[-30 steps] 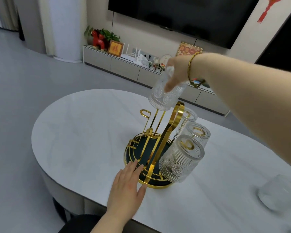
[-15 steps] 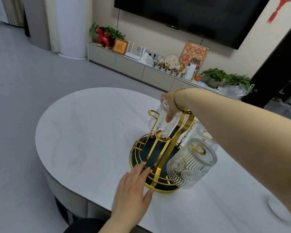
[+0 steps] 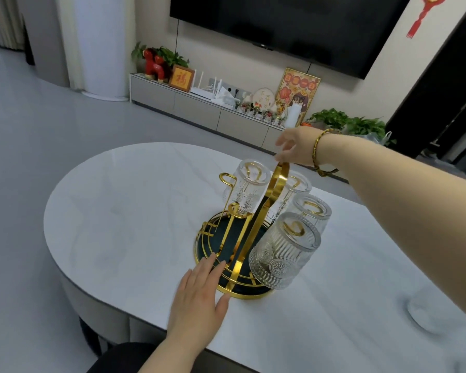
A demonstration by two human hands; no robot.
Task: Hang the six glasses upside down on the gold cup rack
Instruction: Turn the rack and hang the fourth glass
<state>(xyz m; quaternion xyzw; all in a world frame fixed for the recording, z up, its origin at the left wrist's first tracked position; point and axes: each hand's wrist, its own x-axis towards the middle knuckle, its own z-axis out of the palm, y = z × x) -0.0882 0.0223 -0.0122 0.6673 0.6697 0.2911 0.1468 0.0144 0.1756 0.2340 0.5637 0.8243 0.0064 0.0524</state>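
The gold cup rack (image 3: 256, 224) stands on a white oval table (image 3: 135, 211), with a dark round base and a tall gold handle. Several patterned clear glasses hang upside down on its prongs: one at the back left (image 3: 249, 189), one behind the handle (image 3: 293, 192), one on the right (image 3: 311, 214) and the nearest one (image 3: 283, 251). One looped prong (image 3: 228, 180) on the left stands bare. My left hand (image 3: 199, 294) lies flat with its fingertips on the base's front rim. My right hand (image 3: 296, 146) hovers just above the handle's top, fingers loose, holding nothing.
A blurred glass object (image 3: 428, 313) lies on the table at the far right. A dark stool (image 3: 119, 356) sits below the near table edge. Behind the table are a low TV cabinet (image 3: 199, 109) with ornaments and a wall-mounted TV.
My right hand lowered the glass onto the back left prong, let it go and rose above the handle. My left hand stayed on the rack's base.
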